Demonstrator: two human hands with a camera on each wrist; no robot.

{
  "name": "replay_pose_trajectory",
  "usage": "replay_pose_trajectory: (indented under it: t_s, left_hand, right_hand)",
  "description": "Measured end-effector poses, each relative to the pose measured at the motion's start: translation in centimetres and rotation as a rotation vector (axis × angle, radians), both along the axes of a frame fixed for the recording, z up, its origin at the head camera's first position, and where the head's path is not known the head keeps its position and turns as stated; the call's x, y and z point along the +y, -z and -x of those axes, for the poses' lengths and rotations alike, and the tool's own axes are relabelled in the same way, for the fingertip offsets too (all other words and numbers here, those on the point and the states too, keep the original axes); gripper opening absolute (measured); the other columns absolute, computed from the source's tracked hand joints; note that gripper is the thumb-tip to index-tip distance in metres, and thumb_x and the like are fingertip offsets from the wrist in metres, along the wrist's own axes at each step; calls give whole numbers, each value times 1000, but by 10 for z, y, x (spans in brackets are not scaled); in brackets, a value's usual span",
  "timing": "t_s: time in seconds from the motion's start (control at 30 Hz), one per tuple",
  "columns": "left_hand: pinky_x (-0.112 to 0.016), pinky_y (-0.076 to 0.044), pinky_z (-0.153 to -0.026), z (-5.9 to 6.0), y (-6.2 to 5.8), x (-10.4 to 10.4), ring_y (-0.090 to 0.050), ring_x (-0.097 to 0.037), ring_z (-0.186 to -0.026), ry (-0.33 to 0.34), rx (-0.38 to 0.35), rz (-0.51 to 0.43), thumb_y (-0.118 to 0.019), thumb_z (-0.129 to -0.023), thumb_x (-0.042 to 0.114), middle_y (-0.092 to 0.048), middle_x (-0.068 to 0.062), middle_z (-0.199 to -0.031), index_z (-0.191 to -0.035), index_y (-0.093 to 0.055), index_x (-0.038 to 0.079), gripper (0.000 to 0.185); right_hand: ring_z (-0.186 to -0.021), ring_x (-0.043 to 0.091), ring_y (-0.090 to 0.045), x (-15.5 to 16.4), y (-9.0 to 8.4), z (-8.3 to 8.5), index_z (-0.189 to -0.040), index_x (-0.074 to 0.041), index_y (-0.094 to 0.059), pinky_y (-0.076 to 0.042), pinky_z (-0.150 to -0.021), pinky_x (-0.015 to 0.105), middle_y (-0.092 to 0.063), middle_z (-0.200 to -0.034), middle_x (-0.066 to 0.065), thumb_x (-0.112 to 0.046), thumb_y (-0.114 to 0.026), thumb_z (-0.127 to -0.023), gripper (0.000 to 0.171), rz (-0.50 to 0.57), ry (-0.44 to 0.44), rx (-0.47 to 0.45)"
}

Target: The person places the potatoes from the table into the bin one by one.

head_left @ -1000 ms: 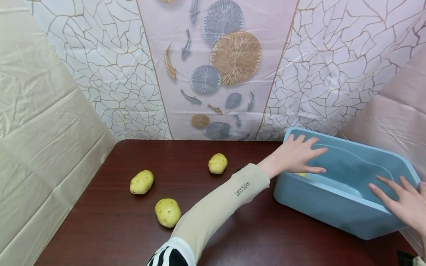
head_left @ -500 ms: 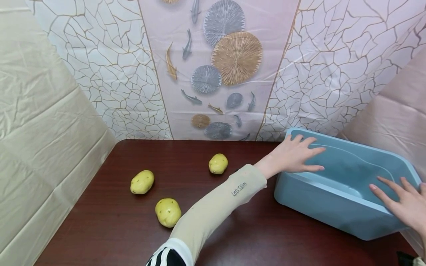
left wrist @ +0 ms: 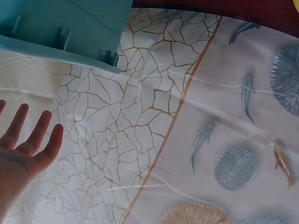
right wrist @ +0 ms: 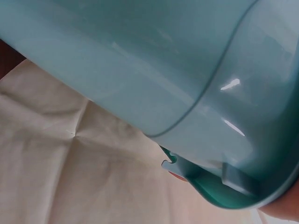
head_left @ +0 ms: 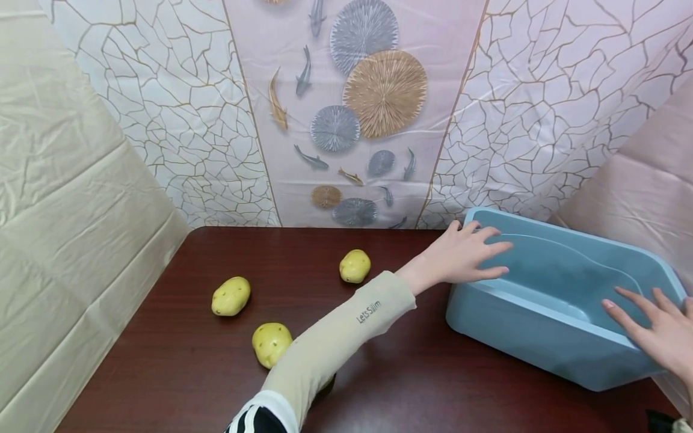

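"Where are we, from your end?"

"From my station I'm seeing the left hand (head_left: 462, 255) hovering by the left end of the blue bin (head_left: 541, 349), fingers spread, gripping nothing. I'm judging this a pause between grips, since nothing is being carried."

"And the right hand (head_left: 663, 331)?"

"It's reaching over the bin's near right rim, fingers spread, with nothing visible in its grasp. I'm not managing to tell whether it's touching."

"What's lying on the worktop (head_left: 433, 373)?"

"I'm counting three, all left of the bin: the far potato (head_left: 354, 266), the left potato (head_left: 231, 296) and the near potato (head_left: 269, 344), whose right side the sleeve (head_left: 341, 331) is overlapping in the head view. I'm seeing none inside the bin, but part of its inside is hiding behind the near wall."

"What's the next move calling for?"

"For reaching any potato, I'd be lifting the left hand clear of the rim, then swinging left."

"Edges and room?"

"The far edge is running along the patterned backdrop (head_left: 173, 108), so I'd be stopping short of it. The bin is crowding the pink cloth (head_left: 644, 180) on the right. The widest gap is lying between bin and near potato, with the sleeve spanning it; I'd be minding a nudge there."
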State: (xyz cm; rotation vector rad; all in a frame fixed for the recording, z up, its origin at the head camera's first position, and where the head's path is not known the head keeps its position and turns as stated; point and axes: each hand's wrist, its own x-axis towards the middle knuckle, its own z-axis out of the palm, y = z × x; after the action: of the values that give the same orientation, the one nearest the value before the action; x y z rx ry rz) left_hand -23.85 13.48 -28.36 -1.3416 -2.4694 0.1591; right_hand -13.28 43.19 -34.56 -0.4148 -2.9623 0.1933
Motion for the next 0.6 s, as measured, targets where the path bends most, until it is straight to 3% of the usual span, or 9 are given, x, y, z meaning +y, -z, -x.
replay_pose_trajectory:
  t_s: [0.17, 0.4, 0.6]
  left_hand:
    - [-34, -37, -91, -1, 5, -9, -39, -16, -124, 4, -3, -18, -28, -90, 54, -37, 8, -139, -134, -35, 37, 48]
    - [-33, -39, -85, -2, 13, -23, -44, -15, -117, 27, 70, -88, -33, -90, 52, -44, 7, -133, -131, -41, 34, 45]
    - [-33, -39, -85, -3, 20, -37, -45, -15, -116, 37, 79, -144, -36, -90, 49, -47, 6, -130, -129, -45, 32, 44]
  right_hand:
    - [-129, 50, 8, 0, 1, 1, -133, 10, -21, 11, -104, 57, 2, -135, 42, -64, -19, -87, 87, 17, 14, -4]
    - [-130, 50, 7, 0, 2, 1, -133, 10, -20, 12, -105, 56, 0, -135, 41, -65, -18, -86, 88, 21, 23, -12]
    - [-130, 50, 6, 0, 1, 1, -133, 10, -20, 12, -105, 56, -2, -135, 41, -65, -18, -86, 88, 16, 23, -11]
